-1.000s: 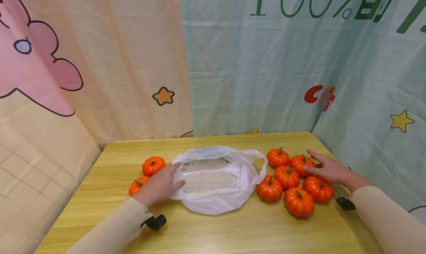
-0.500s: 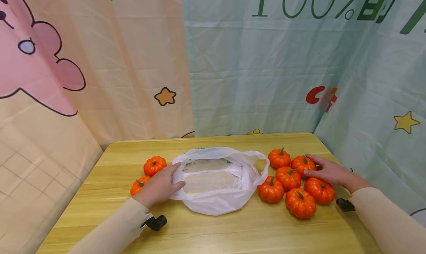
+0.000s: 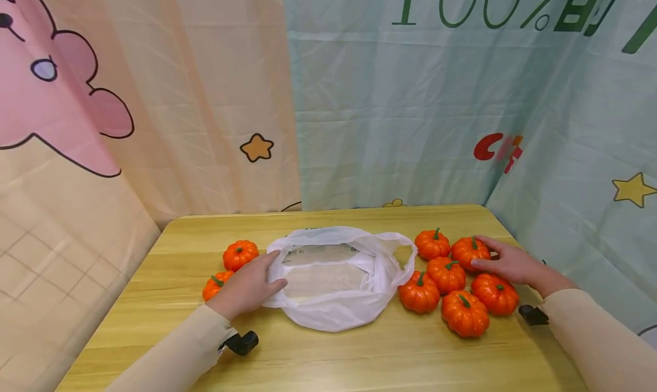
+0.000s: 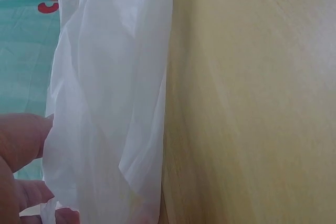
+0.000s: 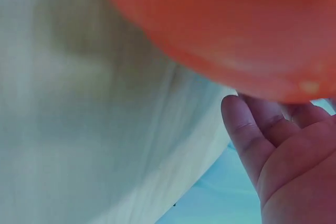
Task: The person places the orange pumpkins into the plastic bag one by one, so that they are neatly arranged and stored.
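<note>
A white plastic bag lies with its mouth spread wide at the middle of the table. My left hand holds the bag's left rim, thumb and fingers at the edge; in the left wrist view the fingers meet the white film. On the right, my right hand grips a small orange pumpkin at the back of a cluster, thumb on the near side and fingers behind. A nearer pumpkin sits just below that hand. Orange fills the top of the right wrist view, beside curled fingers.
Several more pumpkins stand close together right of the bag, one right by its handle loop. Two others, one farther back and one partly hidden, are left of it. Printed curtains surround the wooden table.
My right hand has closed in on the back pumpkin, its fingers and thumb now around it, and that pumpkin has shifted slightly. The left hand and the bag have stayed in place.
</note>
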`<state>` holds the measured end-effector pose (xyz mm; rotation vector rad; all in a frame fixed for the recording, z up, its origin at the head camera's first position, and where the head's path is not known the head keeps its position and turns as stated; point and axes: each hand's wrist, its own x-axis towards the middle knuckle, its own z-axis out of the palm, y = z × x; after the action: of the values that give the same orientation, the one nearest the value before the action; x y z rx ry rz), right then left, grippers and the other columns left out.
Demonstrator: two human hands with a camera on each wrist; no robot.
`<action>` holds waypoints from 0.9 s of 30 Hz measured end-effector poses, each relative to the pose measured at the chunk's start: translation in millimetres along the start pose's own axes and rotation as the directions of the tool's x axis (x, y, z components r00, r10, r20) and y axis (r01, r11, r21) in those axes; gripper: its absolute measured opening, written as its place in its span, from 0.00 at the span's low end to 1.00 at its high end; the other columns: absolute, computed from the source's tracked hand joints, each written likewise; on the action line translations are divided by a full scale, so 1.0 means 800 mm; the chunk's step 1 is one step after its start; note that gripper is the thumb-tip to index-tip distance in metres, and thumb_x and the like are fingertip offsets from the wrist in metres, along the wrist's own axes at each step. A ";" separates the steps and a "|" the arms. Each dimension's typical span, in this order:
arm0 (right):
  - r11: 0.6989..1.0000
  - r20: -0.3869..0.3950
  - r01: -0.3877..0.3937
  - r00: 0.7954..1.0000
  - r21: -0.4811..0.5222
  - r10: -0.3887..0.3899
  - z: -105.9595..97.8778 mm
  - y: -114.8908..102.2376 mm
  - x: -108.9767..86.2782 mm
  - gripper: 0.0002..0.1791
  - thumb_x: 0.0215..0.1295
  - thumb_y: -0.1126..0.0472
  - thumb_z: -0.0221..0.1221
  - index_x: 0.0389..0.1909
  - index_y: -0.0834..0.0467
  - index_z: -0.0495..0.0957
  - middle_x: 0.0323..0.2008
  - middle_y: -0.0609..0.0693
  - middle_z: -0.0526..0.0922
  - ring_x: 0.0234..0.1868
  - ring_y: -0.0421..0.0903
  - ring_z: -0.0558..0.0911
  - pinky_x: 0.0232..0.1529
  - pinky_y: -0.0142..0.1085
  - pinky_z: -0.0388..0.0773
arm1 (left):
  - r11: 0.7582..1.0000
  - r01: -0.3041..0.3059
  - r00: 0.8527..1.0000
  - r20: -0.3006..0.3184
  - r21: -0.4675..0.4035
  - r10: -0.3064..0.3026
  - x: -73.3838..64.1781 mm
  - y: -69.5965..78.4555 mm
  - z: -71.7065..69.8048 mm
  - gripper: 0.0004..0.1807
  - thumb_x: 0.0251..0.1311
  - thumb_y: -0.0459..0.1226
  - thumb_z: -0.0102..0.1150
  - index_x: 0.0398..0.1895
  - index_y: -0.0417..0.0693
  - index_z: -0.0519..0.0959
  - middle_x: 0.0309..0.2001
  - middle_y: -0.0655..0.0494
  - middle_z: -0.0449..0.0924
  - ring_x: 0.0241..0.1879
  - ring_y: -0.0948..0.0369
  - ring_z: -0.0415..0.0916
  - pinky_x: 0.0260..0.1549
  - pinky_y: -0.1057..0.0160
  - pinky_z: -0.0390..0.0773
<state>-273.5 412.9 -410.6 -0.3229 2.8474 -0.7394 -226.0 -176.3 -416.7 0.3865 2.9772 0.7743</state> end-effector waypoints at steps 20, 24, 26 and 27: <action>0.996 -0.124 0.068 0.990 0.061 -0.061 -0.028 -0.069 0.014 0.48 0.76 0.45 0.62 0.81 0.68 0.52 0.65 0.73 0.75 0.56 0.65 0.84 0.53 0.52 0.86 | 1.000 -0.006 1.000 0.014 0.000 0.006 0.002 -0.004 0.003 0.42 0.70 0.47 0.66 0.81 0.40 0.62 0.76 0.39 0.69 0.74 0.39 0.69 0.73 0.37 0.69; 0.991 -0.134 0.102 0.987 0.086 -0.090 -0.029 -0.106 0.020 0.47 0.75 0.46 0.64 0.81 0.67 0.53 0.66 0.71 0.74 0.52 0.59 0.86 0.44 0.39 0.85 | 1.000 -0.004 1.000 0.015 -0.001 0.004 0.003 -0.003 0.003 0.42 0.70 0.47 0.66 0.81 0.40 0.62 0.76 0.40 0.69 0.75 0.39 0.68 0.73 0.36 0.69; 0.988 -0.136 0.115 0.986 0.100 -0.101 -0.026 -0.126 0.022 0.47 0.74 0.46 0.64 0.82 0.65 0.54 0.65 0.68 0.76 0.51 0.55 0.87 0.42 0.34 0.83 | 1.000 -0.001 1.000 0.016 -0.007 0.001 0.003 -0.002 0.003 0.42 0.70 0.47 0.66 0.81 0.40 0.62 0.76 0.40 0.69 0.75 0.39 0.68 0.74 0.36 0.69; 0.986 -0.134 0.124 0.985 0.112 -0.108 -0.024 -0.137 0.024 0.47 0.74 0.46 0.65 0.82 0.64 0.55 0.65 0.67 0.77 0.51 0.54 0.86 0.42 0.33 0.84 | 1.000 -0.001 1.000 0.016 -0.009 0.001 0.003 -0.002 0.003 0.42 0.70 0.47 0.66 0.81 0.40 0.62 0.76 0.40 0.69 0.75 0.39 0.68 0.74 0.36 0.68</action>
<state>-278.3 323.3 -341.8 -0.4422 2.9051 -0.9837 -228.7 -175.5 -419.4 0.3920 2.9581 0.7803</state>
